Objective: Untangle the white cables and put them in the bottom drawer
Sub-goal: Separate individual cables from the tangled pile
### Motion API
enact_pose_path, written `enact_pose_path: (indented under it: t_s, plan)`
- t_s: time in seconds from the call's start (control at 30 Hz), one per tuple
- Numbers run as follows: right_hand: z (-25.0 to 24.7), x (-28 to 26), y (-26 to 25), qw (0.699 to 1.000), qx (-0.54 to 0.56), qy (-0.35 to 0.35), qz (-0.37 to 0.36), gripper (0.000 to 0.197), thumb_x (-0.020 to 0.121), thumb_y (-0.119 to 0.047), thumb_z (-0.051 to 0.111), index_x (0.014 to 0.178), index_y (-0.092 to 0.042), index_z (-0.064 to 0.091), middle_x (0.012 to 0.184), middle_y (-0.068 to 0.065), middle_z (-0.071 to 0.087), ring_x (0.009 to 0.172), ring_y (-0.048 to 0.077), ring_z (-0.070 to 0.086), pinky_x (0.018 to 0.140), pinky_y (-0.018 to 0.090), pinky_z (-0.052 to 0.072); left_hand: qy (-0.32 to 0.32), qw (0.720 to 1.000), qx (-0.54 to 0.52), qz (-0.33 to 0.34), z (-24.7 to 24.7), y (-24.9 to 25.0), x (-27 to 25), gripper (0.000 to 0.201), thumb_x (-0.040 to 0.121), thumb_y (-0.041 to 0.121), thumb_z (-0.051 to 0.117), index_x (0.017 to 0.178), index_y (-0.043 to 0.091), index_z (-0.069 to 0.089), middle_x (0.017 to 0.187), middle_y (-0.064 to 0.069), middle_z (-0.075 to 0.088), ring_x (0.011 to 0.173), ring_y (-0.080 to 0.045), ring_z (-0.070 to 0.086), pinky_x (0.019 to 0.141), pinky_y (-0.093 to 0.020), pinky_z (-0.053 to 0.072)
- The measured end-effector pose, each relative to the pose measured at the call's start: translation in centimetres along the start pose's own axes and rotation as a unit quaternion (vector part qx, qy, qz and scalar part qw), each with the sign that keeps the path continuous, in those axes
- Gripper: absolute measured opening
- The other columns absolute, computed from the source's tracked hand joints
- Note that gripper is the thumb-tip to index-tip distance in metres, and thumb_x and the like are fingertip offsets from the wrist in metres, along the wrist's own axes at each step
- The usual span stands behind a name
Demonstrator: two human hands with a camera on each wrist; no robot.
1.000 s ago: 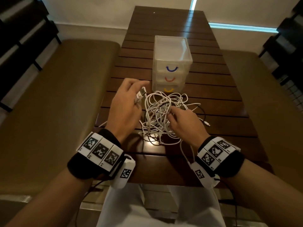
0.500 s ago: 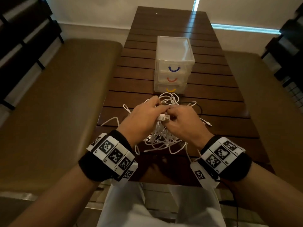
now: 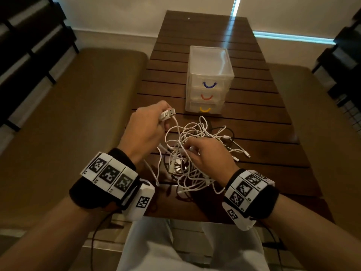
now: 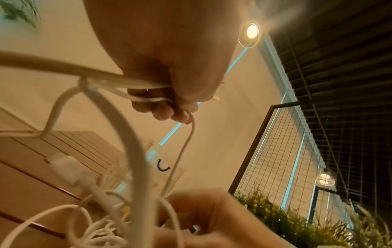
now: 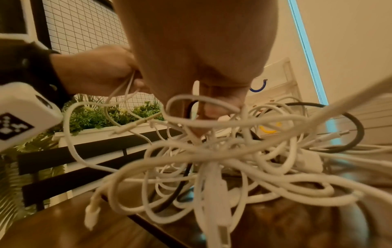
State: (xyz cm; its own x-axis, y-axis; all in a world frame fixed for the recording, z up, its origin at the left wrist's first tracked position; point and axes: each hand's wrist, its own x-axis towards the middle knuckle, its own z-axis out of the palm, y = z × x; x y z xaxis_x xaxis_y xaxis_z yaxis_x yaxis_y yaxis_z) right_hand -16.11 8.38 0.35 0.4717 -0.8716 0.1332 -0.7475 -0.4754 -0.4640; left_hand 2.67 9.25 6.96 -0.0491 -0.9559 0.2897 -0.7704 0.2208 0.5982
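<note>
A tangle of white cables [image 3: 192,153] [image 5: 233,159] lies on the wooden table [image 3: 254,122], with a black cable [image 5: 358,132] mixed in. My left hand [image 3: 154,124] [image 4: 169,94] is raised over the table's left and grips a white USB plug [image 3: 168,114] with its cord trailing down into the tangle. My right hand [image 3: 199,151] [image 5: 207,114] sits on the tangle and pinches strands of it. Behind the tangle stands a clear drawer unit [image 3: 210,81] with three drawers, all closed; the bottom drawer [image 3: 204,108] has a yellow handle.
Padded benches [image 3: 68,124] run along both sides of the table. Loose cable ends [image 3: 244,153] stretch to the right of the tangle. Dark racks stand at the far left and right, and a planter with green plants [image 5: 106,115] shows in the wrist views.
My hands, together over the tangle half a second ago, have parted. The left hand has lifted the USB plug up and to the left; the right hand stayed on the tangle.
</note>
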Motion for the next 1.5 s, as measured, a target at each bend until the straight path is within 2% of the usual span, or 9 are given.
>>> enact_pose_path:
  t_s: [0.27, 0.37, 0.53, 0.77, 0.83, 0.93, 1.17, 1.33, 1.5]
  plan:
    - [-0.6, 1.5, 0.4, 0.996, -0.079, -0.02, 0.029, 0.022, 0.096, -0.041, 0.053, 0.094, -0.026, 0.069, 0.076, -0.004, 0.069, 0.071, 0.018, 0.063, 0.059, 0.029, 0.048, 0.114, 0.992, -0.015, 0.05, -1.5, -0.3, 0.1, 0.019, 0.094, 0.016, 0.045, 0.093, 0.013, 0.064, 0.079, 0.006, 0.059, 0.068, -0.01, 0.055, 0.057, -0.019, 0.038]
    - [-0.9, 1.5, 1.0, 0.993, -0.107, -0.026, 0.031, 0.018, 0.095, -0.039, 0.054, 0.09, -0.027, 0.066, 0.076, -0.004, 0.068, 0.073, 0.018, 0.062, 0.061, 0.032, 0.052, 0.182, 0.98, -0.009, 0.085, -3.0, -1.0, 0.7, 0.015, 0.095, 0.011, 0.049, 0.09, 0.01, 0.063, 0.078, 0.005, 0.058, 0.067, -0.013, 0.056, 0.057, -0.028, 0.044]
    - [-1.1, 1.2, 1.0, 0.995, -0.085, -0.045, 0.017, 0.015, 0.095, -0.033, 0.052, 0.088, -0.024, 0.062, 0.075, 0.0, 0.066, 0.074, 0.025, 0.062, 0.063, 0.036, 0.051, 0.237, 0.968, -0.015, 0.085, -4.7, -2.0, 1.3, 0.023, 0.098, 0.019, 0.044, 0.092, 0.009, 0.063, 0.077, 0.023, 0.048, 0.067, 0.003, 0.05, 0.06, -0.007, 0.037]
    - [-1.9, 1.2, 0.9, 0.992, -0.108, -0.065, 0.002, 0.014, 0.098, -0.031, 0.046, 0.085, -0.026, 0.047, 0.072, -0.002, 0.054, 0.073, 0.026, 0.058, 0.058, 0.032, 0.037, 0.254, 0.963, 0.032, 0.08, -5.3, -4.0, 0.1, 0.021, 0.1, 0.014, 0.042, 0.089, 0.024, 0.057, 0.074, 0.022, 0.048, 0.067, 0.01, 0.049, 0.062, -0.007, 0.037]
    - [-1.7, 0.7, 1.2, 0.988, -0.136, -0.079, 0.001, 0.013, 0.098, -0.031, 0.044, 0.089, -0.023, 0.048, 0.074, -0.002, 0.053, 0.074, 0.028, 0.059, 0.058, 0.033, 0.037, 0.214, 0.97, 0.094, 0.067, -5.5, -5.6, 0.1, 0.018, 0.096, 0.011, 0.046, 0.09, 0.013, 0.062, 0.075, 0.008, 0.057, 0.066, 0.002, 0.05, 0.064, -0.015, 0.038]
    - [-2.0, -0.1, 1.6, 0.982, -0.17, -0.081, -0.013, 0.017, 0.099, -0.031, 0.041, 0.094, -0.017, 0.05, 0.081, 0.001, 0.061, 0.073, 0.029, 0.06, 0.057, 0.034, 0.042, 0.03, 0.967, 0.239, 0.084, -6.6, -9.4, -0.2, 0.022, 0.082, -0.007, 0.06, 0.092, 0.012, 0.062, 0.083, -0.009, 0.065, 0.072, -0.028, 0.061, 0.066, -0.034, 0.044]
    - [-0.1, 0.5, 0.0, 0.985, -0.148, -0.085, -0.024, 0.016, 0.098, -0.031, 0.042, 0.086, -0.02, 0.042, 0.074, -0.003, 0.046, 0.068, 0.026, 0.056, 0.056, 0.037, 0.044, -0.181, 0.918, 0.344, -0.078, -6.2, -11.4, -1.0, 0.014, 0.09, 0.004, 0.054, 0.097, 0.013, 0.062, 0.083, -0.011, 0.066, 0.075, -0.032, 0.062, 0.065, -0.041, 0.049]
    - [0.1, -0.5, -0.2, 0.989, -0.122, -0.076, -0.026, 0.026, 0.102, -0.036, 0.036, 0.099, -0.016, 0.051, 0.082, 0.002, 0.054, 0.072, 0.027, 0.058, 0.063, 0.041, 0.049, -0.195, 0.963, 0.183, 0.017, -0.2, -3.2, -1.6, 0.025, 0.084, 0.024, 0.07, 0.099, 0.024, 0.05, 0.094, 0.008, 0.049, 0.084, -0.016, 0.053, 0.07, -0.028, 0.037]
    - [-0.7, -1.5, 0.2, 0.99, -0.114, -0.073, -0.043, 0.023, 0.102, -0.033, 0.039, 0.11, -0.016, 0.052, 0.09, 0.004, 0.058, 0.074, 0.028, 0.059, 0.062, 0.041, 0.047, -0.218, 0.965, 0.138, 0.038, 2.9, -0.9, -1.5, 0.018, 0.09, 0.021, 0.061, 0.102, 0.021, 0.048, 0.104, 0.005, 0.057, 0.087, -0.02, 0.059, 0.074, -0.038, 0.049]
